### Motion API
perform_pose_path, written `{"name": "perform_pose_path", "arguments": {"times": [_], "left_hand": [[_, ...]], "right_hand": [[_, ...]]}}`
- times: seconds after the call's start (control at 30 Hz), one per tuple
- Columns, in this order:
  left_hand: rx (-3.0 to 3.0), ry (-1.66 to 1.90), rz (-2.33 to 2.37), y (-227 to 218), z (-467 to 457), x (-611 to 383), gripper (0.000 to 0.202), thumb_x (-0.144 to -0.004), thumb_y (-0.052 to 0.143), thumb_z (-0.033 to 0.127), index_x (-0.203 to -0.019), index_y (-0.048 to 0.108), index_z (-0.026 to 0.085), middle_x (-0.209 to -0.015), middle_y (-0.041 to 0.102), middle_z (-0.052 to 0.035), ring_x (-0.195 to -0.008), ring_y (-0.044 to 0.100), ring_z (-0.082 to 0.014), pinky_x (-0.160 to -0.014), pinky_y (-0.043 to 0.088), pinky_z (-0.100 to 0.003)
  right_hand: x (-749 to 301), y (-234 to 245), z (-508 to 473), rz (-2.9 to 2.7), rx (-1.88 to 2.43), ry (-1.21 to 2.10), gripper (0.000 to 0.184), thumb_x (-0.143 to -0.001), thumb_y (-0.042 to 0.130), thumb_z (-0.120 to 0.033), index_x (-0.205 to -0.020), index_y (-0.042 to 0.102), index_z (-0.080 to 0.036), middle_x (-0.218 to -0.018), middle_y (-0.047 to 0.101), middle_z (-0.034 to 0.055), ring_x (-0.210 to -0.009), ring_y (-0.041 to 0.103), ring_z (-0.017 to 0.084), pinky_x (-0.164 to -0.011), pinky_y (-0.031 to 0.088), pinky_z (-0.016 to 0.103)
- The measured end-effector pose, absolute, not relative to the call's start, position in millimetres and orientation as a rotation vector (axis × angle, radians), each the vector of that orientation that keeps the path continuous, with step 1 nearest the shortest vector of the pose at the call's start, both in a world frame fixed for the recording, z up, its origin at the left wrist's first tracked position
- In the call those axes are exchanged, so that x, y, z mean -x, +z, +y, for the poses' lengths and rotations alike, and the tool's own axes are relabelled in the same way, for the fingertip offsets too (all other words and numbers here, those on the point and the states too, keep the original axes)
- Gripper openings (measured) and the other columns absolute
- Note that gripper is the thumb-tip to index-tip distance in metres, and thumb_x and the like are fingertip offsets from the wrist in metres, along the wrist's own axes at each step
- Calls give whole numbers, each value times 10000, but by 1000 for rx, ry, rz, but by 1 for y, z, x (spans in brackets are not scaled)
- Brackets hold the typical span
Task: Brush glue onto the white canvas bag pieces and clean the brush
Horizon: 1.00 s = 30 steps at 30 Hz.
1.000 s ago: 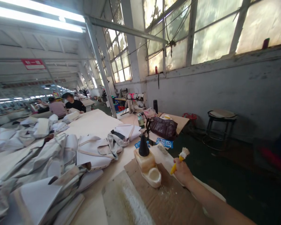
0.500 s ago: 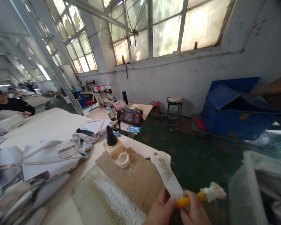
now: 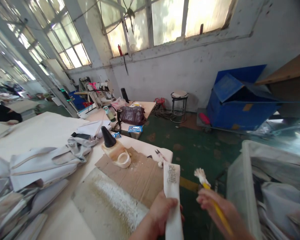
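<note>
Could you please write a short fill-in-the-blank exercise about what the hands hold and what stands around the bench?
1. The brush in the right hand has a ____ handle.
2. The strip gripped by the fingers of the left hand is ____ in colour.
3. The pot on the cardboard has a cone-shaped top that is ____.
4. The large bin by the wall is ____.

Missing words: yellow; white; black; blue.
</note>
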<state>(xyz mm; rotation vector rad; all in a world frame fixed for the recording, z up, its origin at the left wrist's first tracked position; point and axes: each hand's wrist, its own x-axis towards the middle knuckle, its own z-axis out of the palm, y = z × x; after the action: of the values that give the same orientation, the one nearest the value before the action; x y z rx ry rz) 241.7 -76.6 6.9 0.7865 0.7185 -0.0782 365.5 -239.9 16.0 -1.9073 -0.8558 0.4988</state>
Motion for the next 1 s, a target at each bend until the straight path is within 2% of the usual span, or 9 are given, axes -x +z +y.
{"name": "perform_pose_path", "arguments": {"times": [0.03, 0.07, 0.17, 0.23, 0.37, 0.5, 0.7, 0.83, 1.0], "left_hand": [[-805, -123, 705, 8, -74, -238, 506, -549, 573, 208, -1021, 401, 150, -617, 571, -19, -447, 535, -181, -430, 395, -272], [-827, -162, 690, 9, -71, -235, 529, -527, 564, 196, -1028, 404, 143, -617, 577, -28, -445, 537, -185, -427, 397, -274], [-874, -249, 646, 12, -71, -232, 549, -482, 542, 175, -1017, 423, 131, -607, 586, -41, -440, 533, -172, -418, 378, -244], [-894, -284, 637, 13, -75, -233, 550, -475, 527, 169, -1015, 429, 131, -605, 589, -41, -426, 524, -162, -413, 367, -234], [-917, -327, 627, 14, -82, -234, 580, -439, 501, 128, -1018, 460, 122, -579, 581, -33, -401, 502, -152, -413, 365, -239], [-934, -353, 661, 18, -83, -229, 594, -423, 491, 111, -1016, 461, 137, -566, 564, -6, -410, 499, -151, -426, 370, -244], [-962, -360, 683, 17, -84, -227, 567, -415, 476, 106, -981, 497, 142, -580, 560, -4, -446, 494, -149, -474, 392, -269], [-997, -343, 709, 15, -85, -225, 599, -429, 479, 91, -1023, 492, 166, -623, 564, 3, -488, 501, -155, -502, 395, -277], [-1030, -330, 719, 16, -86, -224, 610, -428, 485, 60, -1027, 524, 165, -642, 576, 8, -547, 517, -166, -549, 400, -277]], "right_hand": [[-380, 22, -247, -730, 1867, 531, 392, -857, 362, -494, -1036, 538, -193, -701, 594, 25, -583, 555, 159, -510, 439, 250], [-393, 27, -252, -638, 1831, 555, 467, -861, 312, -537, -1062, 530, -176, -624, 570, 16, -526, 537, 158, -468, 423, 254], [-406, 42, -254, -418, 1700, 595, 419, -843, 373, -542, -842, 561, -167, -469, 456, -23, -519, 532, 163, -509, 434, 263], [-397, 46, -247, -407, 1678, 665, 310, -804, 487, -474, -756, 543, -173, -500, 486, -21, -549, 538, 154, -531, 431, 253], [-384, 34, -235, -608, 1797, 828, 198, -736, 557, -355, -811, 585, -174, -647, 592, 3, -607, 545, 146, -592, 437, 251], [-401, 19, -240, -535, 1964, 617, 233, -713, 527, -393, -773, 604, -181, -625, 582, 3, -608, 549, 165, -584, 446, 267], [-396, 20, -238, -795, 1908, 730, 206, -729, 545, -370, -786, 636, -195, -725, 627, 14, -692, 582, 174, -629, 462, 255], [-395, 19, -236, -661, 2038, 587, 209, -724, 530, -377, -749, 638, -199, -630, 603, 0, -611, 562, 169, -562, 446, 258], [-393, 19, -232, -846, 1911, 699, 171, -720, 547, -353, -730, 645, -212, -706, 630, 2, -668, 577, 173, -633, 458, 261]]}}
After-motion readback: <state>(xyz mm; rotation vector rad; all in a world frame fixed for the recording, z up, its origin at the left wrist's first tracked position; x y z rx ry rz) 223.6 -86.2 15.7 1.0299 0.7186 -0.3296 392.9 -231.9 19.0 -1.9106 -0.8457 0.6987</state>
